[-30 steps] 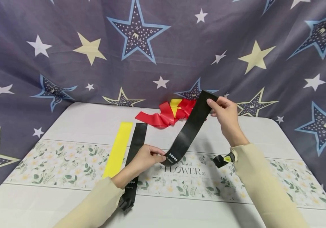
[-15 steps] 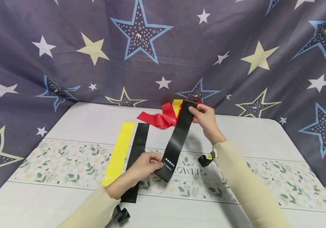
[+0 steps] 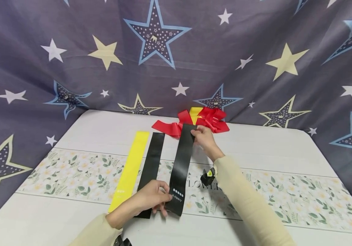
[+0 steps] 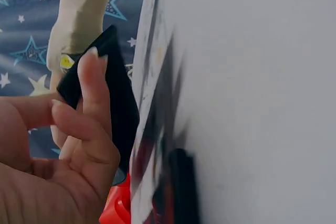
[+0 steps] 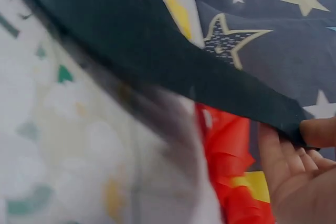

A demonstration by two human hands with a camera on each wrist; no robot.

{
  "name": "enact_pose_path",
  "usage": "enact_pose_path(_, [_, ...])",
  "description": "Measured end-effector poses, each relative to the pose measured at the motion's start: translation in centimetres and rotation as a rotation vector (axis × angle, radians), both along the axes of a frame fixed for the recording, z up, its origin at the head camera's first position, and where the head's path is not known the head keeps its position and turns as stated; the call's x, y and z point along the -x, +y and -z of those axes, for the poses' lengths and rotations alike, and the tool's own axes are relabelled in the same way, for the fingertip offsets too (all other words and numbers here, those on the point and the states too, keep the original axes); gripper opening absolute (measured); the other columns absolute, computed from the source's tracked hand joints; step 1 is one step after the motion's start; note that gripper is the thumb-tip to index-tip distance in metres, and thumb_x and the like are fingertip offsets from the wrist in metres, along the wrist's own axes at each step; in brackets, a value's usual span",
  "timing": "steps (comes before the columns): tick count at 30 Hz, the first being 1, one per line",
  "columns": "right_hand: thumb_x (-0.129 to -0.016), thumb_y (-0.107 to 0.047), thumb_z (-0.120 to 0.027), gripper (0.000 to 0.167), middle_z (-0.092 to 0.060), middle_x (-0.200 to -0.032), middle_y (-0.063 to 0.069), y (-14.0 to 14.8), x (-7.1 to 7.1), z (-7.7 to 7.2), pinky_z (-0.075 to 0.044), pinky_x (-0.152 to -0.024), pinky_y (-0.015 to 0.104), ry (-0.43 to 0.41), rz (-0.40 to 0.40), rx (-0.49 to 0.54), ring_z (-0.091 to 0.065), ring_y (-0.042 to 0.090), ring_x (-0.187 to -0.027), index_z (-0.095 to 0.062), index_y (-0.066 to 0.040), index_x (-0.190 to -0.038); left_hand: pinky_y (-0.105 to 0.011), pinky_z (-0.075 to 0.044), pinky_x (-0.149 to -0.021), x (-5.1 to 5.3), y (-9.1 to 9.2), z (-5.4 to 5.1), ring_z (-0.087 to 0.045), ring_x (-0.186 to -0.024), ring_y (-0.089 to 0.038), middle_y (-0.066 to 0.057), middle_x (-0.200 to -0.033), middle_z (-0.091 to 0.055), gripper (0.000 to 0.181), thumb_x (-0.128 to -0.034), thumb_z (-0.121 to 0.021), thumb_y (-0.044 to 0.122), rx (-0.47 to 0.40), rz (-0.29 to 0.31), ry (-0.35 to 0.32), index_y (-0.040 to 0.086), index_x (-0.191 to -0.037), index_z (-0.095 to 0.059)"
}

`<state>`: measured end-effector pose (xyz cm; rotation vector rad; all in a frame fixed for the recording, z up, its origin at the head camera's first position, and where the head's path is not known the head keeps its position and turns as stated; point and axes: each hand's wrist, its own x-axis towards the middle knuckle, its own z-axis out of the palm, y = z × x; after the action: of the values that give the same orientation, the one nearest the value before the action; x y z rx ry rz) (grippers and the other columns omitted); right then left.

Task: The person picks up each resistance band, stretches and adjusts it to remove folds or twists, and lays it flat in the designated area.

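A grey starry curtain (image 3: 80, 20) fills the upper half of the head view, a white, flower-printed table (image 3: 265, 147) the lower. An "X-Heavy" black strip (image 3: 182, 160) slants below centre, raised off the table. Just above it lies a red and yellow heap (image 3: 211, 118); to its left, a flat black strip (image 3: 152, 159), then a yellow strip (image 3: 130, 167). The left hand's (image 3: 151, 196) grip pinches the raised strip's bottom end, the right hand's (image 3: 205, 140) its top.
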<state>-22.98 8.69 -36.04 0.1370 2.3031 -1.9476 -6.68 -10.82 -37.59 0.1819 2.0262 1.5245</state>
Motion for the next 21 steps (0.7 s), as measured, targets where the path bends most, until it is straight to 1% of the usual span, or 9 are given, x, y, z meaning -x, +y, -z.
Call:
enact_pose_path(3, [-0.095,-0.008,-0.052,0.010,-0.055,-0.073,0.000,-0.6,0.3,1.2,-0.049,-0.058,0.020,-0.026,-0.028,-0.069,-0.055,0.007,-0.059,-0.053,0.001,-0.091,-0.017,-0.033,-0.037,-0.7,-0.5,0.2,-0.057,-0.041,-0.006,0.000,-0.047,-0.059,0.009,-0.0872,-0.058,0.004,-0.016,0.055,-0.025,0.003,-0.083,-0.051])
enact_pose_path(6, [-0.094,-0.008,-0.053,0.011,-0.056,-0.073,0.001,-1.3,0.5,2.4,-0.047,-0.056,0.019,-0.047,-0.070,-0.104,-0.054,0.007,-0.058,-0.056,0.002,-0.096,-0.016,-0.030,-0.036,-1.2,-1.0,0.2,-0.057,-0.040,-0.005,0.001,-0.046,-0.058,0.012,-0.0860,-0.059,0.004,-0.013,0.083,-0.057,0.006,-0.079,-0.049])
enact_pose_path(7, [-0.094,-0.008,-0.054,0.011,-0.056,-0.072,0.001,-1.5,0.6,2.8,-0.047,-0.055,0.019,-0.057,-0.085,-0.110,-0.053,0.007,-0.058,-0.055,0.002,-0.096,-0.016,-0.030,-0.035,-1.3,-1.2,0.1,-0.058,-0.041,-0.005,0.001,-0.046,-0.058,0.013,-0.0859,-0.059,0.004,-0.006,0.088,-0.067,0.007,-0.078,-0.049])
enact_pose_path(10, [-0.093,-0.008,-0.055,0.010,-0.054,-0.069,0.001,-2.1,0.6,3.7,-0.048,-0.054,0.019,-0.088,-0.123,-0.100,-0.051,0.009,-0.057,-0.051,-0.001,-0.088,-0.016,-0.030,-0.034,-1.6,-1.5,0.0,-0.058,-0.041,-0.004,0.001,-0.047,-0.056,0.017,-0.0856,-0.059,0.005,0.018,0.099,-0.096,0.009,-0.074,-0.048])
enact_pose_path(13, [-0.093,-0.007,-0.056,0.020,-0.048,-0.069,0.001,-2.5,0.6,4.3,-0.047,-0.055,0.020,-0.130,-0.149,-0.094,-0.047,0.011,-0.058,-0.042,-0.007,-0.078,-0.016,-0.030,-0.033,-1.9,-1.7,0.0,-0.059,-0.041,-0.004,0.000,-0.048,-0.054,0.021,-0.0855,-0.059,0.006,0.024,0.110,-0.114,0.011,-0.070,-0.046])
enact_pose_path(16, [-0.092,-0.006,-0.056,0.027,-0.045,-0.071,0.002,-2.8,0.7,4.7,-0.047,-0.055,0.020,-0.169,-0.154,-0.073,-0.042,0.012,-0.059,-0.040,-0.010,-0.071,-0.016,-0.031,-0.033,-2.0,-1.8,0.0,-0.059,-0.042,-0.004,0.000,-0.050,-0.053,0.023,-0.0855,-0.057,0.006,0.017,0.116,-0.121,0.011,-0.066,-0.046])
enact_pose_path(18, [-0.092,-0.006,-0.056,0.032,-0.043,-0.068,0.001,-2.9,1.0,4.8,-0.046,-0.056,0.021,-0.184,-0.156,-0.057,-0.039,0.012,-0.056,-0.038,-0.011,-0.066,-0.015,-0.032,-0.033,-2.0,-1.8,0.0,-0.059,-0.042,-0.004,0.000,-0.052,-0.053,0.023,-0.0855,-0.055,0.006,0.014,0.106,-0.128,0.011,-0.064,-0.046])
enact_pose_path(21, [-0.092,-0.006,-0.056,0.037,-0.036,-0.058,-0.002,-3.1,1.5,4.8,-0.043,-0.055,0.021,-0.173,-0.139,-0.040,-0.036,0.012,-0.051,-0.035,-0.010,-0.063,-0.015,-0.033,-0.033,-1.8,-1.8,0.1,-0.059,-0.042,-0.003,0.000,-0.052,-0.055,0.023,-0.0860,-0.053,0.006,0.028,0.078,-0.134,0.010,-0.064,-0.048])
